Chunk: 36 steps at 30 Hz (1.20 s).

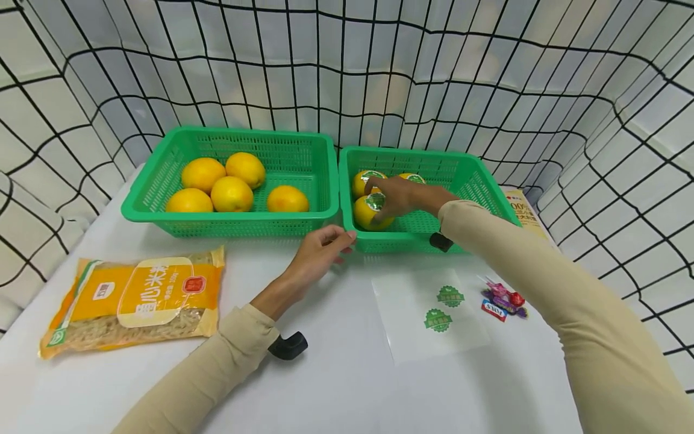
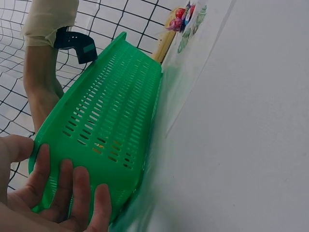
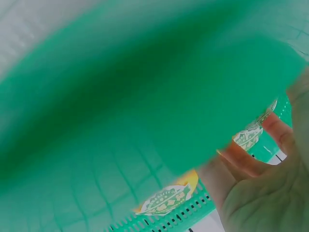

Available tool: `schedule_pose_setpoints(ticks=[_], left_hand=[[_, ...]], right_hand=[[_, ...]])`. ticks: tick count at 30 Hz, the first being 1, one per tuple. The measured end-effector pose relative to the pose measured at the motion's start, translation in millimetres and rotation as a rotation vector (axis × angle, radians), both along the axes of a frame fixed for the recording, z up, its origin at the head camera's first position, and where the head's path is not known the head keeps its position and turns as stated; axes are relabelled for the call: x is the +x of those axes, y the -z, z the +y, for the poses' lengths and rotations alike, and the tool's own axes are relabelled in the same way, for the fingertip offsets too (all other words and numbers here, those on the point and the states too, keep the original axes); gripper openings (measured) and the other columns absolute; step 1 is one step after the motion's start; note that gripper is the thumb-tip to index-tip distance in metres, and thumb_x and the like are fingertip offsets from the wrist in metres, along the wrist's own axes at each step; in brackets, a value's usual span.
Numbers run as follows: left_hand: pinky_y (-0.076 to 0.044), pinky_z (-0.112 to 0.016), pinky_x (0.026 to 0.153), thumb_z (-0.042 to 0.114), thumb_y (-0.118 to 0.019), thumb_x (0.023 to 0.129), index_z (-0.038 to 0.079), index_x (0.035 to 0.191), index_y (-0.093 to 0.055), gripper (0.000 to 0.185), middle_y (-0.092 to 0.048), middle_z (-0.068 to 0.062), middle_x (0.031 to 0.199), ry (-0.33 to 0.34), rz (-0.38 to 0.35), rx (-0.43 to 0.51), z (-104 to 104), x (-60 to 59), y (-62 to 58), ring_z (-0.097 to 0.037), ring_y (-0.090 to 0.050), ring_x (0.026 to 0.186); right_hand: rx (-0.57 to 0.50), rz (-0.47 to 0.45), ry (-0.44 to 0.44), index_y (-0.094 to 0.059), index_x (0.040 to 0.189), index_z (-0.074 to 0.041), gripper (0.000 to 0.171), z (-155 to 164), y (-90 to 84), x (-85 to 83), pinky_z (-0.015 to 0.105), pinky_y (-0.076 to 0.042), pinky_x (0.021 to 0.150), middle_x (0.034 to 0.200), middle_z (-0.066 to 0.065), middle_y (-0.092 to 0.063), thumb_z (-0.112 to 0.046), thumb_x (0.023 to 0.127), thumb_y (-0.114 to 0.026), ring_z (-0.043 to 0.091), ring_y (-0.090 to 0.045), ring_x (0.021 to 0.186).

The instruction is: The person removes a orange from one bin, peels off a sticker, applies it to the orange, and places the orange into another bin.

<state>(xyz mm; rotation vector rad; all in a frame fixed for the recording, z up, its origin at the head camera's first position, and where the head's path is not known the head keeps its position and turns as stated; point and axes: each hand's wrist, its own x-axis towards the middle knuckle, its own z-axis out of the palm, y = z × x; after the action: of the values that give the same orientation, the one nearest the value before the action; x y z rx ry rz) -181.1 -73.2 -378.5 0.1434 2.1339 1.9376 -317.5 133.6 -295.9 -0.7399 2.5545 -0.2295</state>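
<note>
Right hand (image 1: 398, 196) reaches into the right-hand green slotted plastic basket (image 1: 477, 178), fingers curled over a green-stickered yellow orange (image 1: 370, 214) — left hand (image 1: 320, 250), fingers relaxed, touches the basket's front corner — sticker writing unreadable.

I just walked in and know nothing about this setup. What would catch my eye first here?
Two bright green baskets sit side by side at the back of the white table: the left basket holds five plain oranges, and in the right basket the right hand rests on a green-stickered orange. The left hand touches that basket's front corner. A yellow noodle packet lies front left.
</note>
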Motion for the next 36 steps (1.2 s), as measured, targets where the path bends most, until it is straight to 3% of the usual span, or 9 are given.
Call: schedule_pose_setpoints(ticks=[3,7,15,19,26,30,33,36], left_hand=[[-0.051,-0.051,0.109,0.045,-0.061,0.108,0.005,0.125,-0.067,0.044,-0.065,-0.017,0.131,0.007,-0.021,-0.012,-0.2,6.1,6.0,-0.037,-0.062,0.124],[-0.051,-0.051,0.108,0.045,-0.061,0.108,0.005,0.124,-0.067,0.044,-0.066,-0.017,0.129,0.02,-0.024,-0.006,1.9,9.3,11.7,-0.037,-0.062,0.124],[-0.052,-0.052,0.106,0.044,-0.06,0.108,0.002,0.124,-0.066,0.045,-0.065,-0.02,0.131,0.021,0.0,0.02,1.0,5.1,8.1,-0.04,-0.061,0.123],[-0.052,-0.053,0.106,0.043,-0.06,0.108,0.001,0.124,-0.065,0.045,-0.064,-0.021,0.133,0.021,0.002,0.022,-2.0,3.2,5.5,-0.04,-0.061,0.123],[-0.053,-0.052,0.106,0.04,-0.06,0.109,0.001,0.126,-0.066,0.043,-0.064,-0.022,0.133,0.02,0.015,0.021,-3.1,1.8,2.2,-0.04,-0.06,0.124],[-0.053,-0.051,0.105,0.041,-0.06,0.109,0.003,0.127,-0.067,0.042,-0.065,-0.021,0.132,0.04,0.039,-0.013,-5.6,1.1,-1.5,-0.04,-0.061,0.123],[-0.055,-0.049,0.098,0.043,-0.059,0.109,0.008,0.129,-0.067,0.041,-0.067,-0.018,0.13,0.09,0.071,-0.111,-13.8,2.3,-7.8,-0.038,-0.062,0.119],[-0.054,-0.043,0.093,0.041,-0.06,0.109,0.013,0.128,-0.069,0.035,-0.068,-0.01,0.127,0.17,0.146,-0.247,-26.2,4.3,-21.5,-0.032,-0.063,0.115]], right_hand=[[-0.002,0.0,-0.011,-0.044,0.152,-0.013,0.067,5.3,7.2,5.1,0.051,-0.049,0.11,0.16,0.02,-0.046,-0.028,0.097,-0.079,0.035,-0.054,0.132],[-0.001,0.02,-0.01,-0.045,0.153,-0.011,0.068,12.2,11.2,11.4,0.053,-0.05,0.109,0.152,0.021,-0.053,-0.027,0.097,-0.079,0.037,-0.055,0.134],[0.005,0.058,-0.029,-0.044,0.153,-0.012,0.067,7.0,11.6,11.1,0.042,-0.053,0.089,0.118,0.012,-0.066,-0.025,0.096,-0.078,0.028,-0.058,0.095],[-0.006,0.086,-0.034,-0.045,0.152,-0.012,0.067,0.0,10.8,9.7,0.04,-0.052,0.085,0.11,0.01,-0.066,-0.024,0.096,-0.078,0.026,-0.057,0.089],[-0.016,0.121,-0.01,-0.045,0.155,-0.011,0.071,3.0,5.1,11.7,0.047,-0.055,0.1,0.139,0.017,-0.065,-0.026,0.095,-0.082,0.032,-0.063,0.118],[-0.029,0.199,0.012,-0.044,0.157,-0.013,0.073,8.8,-2.8,17.1,0.053,-0.053,0.105,0.142,0.02,-0.062,-0.03,0.096,-0.081,0.037,-0.061,0.126],[-0.08,0.26,0.052,-0.044,0.158,-0.014,0.07,14.1,-10.1,28.9,0.059,-0.049,0.111,0.152,0.021,-0.054,-0.033,0.099,-0.077,0.04,-0.054,0.137],[-0.184,0.318,0.093,-0.048,0.157,-0.015,0.064,19.8,-13.2,49.2,0.062,-0.047,0.112,0.161,0.017,-0.047,-0.035,0.102,-0.073,0.04,-0.05,0.142]])
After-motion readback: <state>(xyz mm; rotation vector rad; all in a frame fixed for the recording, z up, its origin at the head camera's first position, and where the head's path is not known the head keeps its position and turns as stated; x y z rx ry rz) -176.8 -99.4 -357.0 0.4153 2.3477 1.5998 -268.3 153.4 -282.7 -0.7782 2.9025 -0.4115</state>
